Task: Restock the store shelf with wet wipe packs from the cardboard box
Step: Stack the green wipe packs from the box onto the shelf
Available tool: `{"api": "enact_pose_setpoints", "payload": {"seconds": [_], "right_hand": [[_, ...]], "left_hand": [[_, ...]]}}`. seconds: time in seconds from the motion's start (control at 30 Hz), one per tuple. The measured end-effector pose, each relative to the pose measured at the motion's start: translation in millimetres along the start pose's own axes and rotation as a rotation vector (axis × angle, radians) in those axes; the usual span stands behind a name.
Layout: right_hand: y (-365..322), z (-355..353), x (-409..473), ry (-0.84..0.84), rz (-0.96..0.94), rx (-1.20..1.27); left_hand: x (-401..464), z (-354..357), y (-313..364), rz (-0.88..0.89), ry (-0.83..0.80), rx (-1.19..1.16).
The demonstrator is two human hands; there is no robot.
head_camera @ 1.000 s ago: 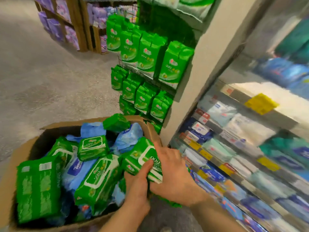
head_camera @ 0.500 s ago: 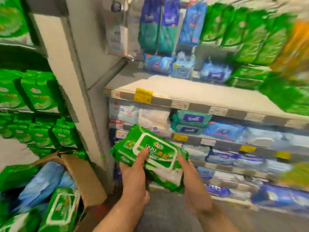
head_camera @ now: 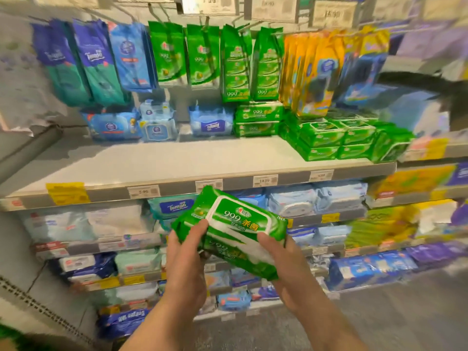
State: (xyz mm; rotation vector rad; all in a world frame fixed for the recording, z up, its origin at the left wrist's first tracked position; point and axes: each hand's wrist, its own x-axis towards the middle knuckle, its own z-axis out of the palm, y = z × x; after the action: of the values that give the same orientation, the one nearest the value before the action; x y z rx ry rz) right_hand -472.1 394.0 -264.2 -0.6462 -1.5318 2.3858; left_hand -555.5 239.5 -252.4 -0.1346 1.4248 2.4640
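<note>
Landmark: top shelf (head_camera: pixel 177 160). Its front and middle board lies bare from the left end to the green stacked packs (head_camera: pixel 334 138), so a hand can pass in over the front edge there. Obstacles: the green stacks fill the shelf's right part out to the front edge; blue packs (head_camera: pixel 162 122) and two flat green packs (head_camera: pixel 258 120) line the back. Hanging bags (head_camera: pixel 202 57) dangle above the back row, limiting headroom at the rear. Below the shelf, the lower tiers (head_camera: pixel 291 201) are packed to their fronts. Held green packs (head_camera: pixel 235 229) sit just in front of the shelf edge.
</note>
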Motion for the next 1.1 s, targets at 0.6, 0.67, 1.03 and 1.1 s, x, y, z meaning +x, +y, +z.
{"api": "enact_pose_setpoints", "payload": {"seconds": [0.6,0.67,1.03,1.1], "right_hand": [[-121.7,-21.5,152.4,0.115,-0.322,-0.346],[-137.8,-18.2,171.3,0.131,-0.350,-0.418],[-180.3,-23.8,252.4,-0.051,-0.307,-0.595],[-179.6,-30.4,277.0,-0.014,-0.287,-0.586]], "left_hand": [[137.9,104.5,38.2,0.278,-0.199,0.341],[160.0,117.6,44.4,0.275,-0.225,0.340],[240.6,163.1,48.4,0.291,-0.300,0.672],[249.3,168.7,44.9,0.313,-0.304,0.809]]}}
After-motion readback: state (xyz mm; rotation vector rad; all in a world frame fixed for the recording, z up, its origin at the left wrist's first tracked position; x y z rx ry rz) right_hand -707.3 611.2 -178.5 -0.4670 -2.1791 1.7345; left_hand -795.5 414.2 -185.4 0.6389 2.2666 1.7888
